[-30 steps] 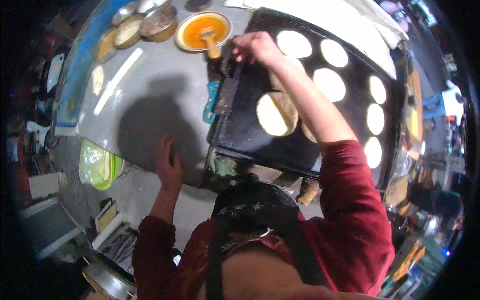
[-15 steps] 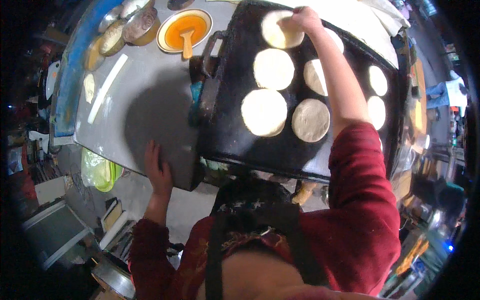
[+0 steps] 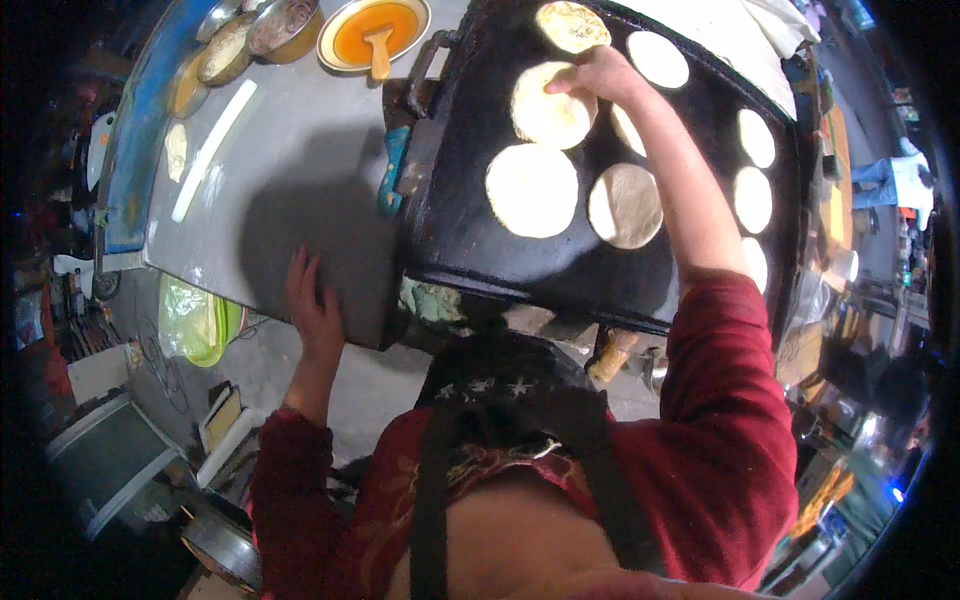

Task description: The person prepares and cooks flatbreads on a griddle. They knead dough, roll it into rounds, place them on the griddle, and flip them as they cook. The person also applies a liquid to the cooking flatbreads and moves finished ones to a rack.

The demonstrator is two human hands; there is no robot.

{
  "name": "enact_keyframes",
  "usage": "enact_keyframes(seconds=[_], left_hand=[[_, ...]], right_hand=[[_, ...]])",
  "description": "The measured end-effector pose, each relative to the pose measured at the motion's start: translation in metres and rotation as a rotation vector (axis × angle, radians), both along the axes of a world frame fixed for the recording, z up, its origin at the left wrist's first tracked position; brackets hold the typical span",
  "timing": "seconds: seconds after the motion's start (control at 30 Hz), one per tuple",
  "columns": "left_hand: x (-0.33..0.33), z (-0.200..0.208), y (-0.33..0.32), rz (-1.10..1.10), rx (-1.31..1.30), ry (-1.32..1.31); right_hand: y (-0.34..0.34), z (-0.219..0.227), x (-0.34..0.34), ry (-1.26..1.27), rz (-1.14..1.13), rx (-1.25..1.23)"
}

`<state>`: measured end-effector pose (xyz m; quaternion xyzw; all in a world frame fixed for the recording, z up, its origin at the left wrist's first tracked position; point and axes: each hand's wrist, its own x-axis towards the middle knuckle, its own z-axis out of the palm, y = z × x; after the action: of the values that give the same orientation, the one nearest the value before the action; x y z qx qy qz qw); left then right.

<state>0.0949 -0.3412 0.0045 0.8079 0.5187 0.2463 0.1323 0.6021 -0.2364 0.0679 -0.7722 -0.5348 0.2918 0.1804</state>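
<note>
My right hand (image 3: 602, 76) reaches over a black griddle (image 3: 470, 240) to a pale round flatbread (image 3: 545, 112) in its left column. The thumb lies on top of the bread near its far right edge, and the other fingers are curled together there. Just beyond it sits a flatbread with browned spots (image 3: 572, 27). Nearer me are a large pale flatbread (image 3: 532, 190) and a greyer one (image 3: 625, 206); my right forearm partly covers another. My left hand (image 3: 316, 305) rests open, fingers stretched, at the near edge of the grey metal table (image 3: 300, 200).
More flatbreads, such as a pale one (image 3: 658, 60), lie along the griddle's far and right sides. On the table stand a bowl of orange liquid (image 3: 345, 40) with a wooden-handled brush, a white stick (image 3: 215, 150) and metal bowls (image 3: 285, 30). A green basket (image 3: 208, 335) is below.
The farthest left flatbread has been turned over, now showing a browned face. My right hand has left it for the nearer flatbread. My left hand stays at the table edge; the view has shifted slightly.
</note>
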Motion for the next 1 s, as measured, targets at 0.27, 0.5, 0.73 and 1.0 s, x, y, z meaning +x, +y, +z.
enact_keyframes(seconds=[0.27, 0.5, 0.73, 1.0], left_hand=[[0.001, -0.002, 0.0, -0.008, -0.004, -0.025], [0.005, 0.0, 0.005, -0.034, 0.036, -0.011], [0.005, -0.007, 0.007, -0.063, 0.096, -0.114], [-0.001, -0.015, 0.009, -0.071, 0.012, -0.146]], right_hand=[[-0.065, 0.03, -0.056, -0.195, 0.034, 0.259], [-0.095, 0.013, -0.096, -0.34, -0.018, -0.132], [-0.127, 0.051, -0.119, -0.235, -0.128, 0.097], [-0.212, 0.037, -0.149, 0.046, -0.007, 0.342]])
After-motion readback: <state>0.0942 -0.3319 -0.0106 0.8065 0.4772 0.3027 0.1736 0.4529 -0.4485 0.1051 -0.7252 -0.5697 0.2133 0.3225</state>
